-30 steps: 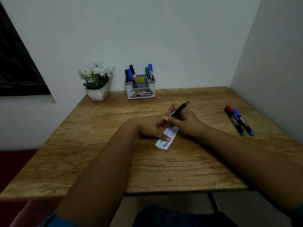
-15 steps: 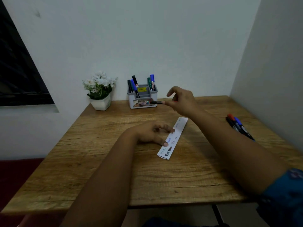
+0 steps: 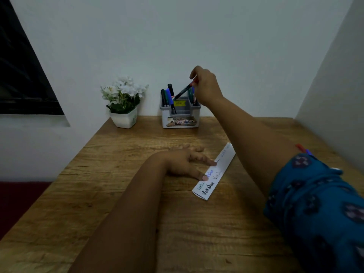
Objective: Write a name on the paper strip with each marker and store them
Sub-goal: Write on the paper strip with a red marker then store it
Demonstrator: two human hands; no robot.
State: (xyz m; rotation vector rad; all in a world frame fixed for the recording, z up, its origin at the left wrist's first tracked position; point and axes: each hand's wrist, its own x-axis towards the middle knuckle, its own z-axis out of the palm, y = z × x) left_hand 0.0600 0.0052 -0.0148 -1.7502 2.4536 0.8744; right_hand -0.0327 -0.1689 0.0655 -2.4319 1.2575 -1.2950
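Note:
My right hand is raised over the grey marker holder at the back of the table and is shut on a black marker with a red end, tilted with its lower tip just above the holder's middle slot. Several markers stand in the holder. The white paper strip lies diagonally on the wooden table, with a name written on it several times. My left hand rests flat on the table, its fingertips pressing on the strip's left edge.
A white pot of white flowers stands left of the holder against the back wall. A side wall closes the table's right side. The tips of loose markers peek out behind my right forearm.
My right hand lifted the marker off the strip and carried it back and up over the holder. The view tilted, and my left hand stayed on the strip.

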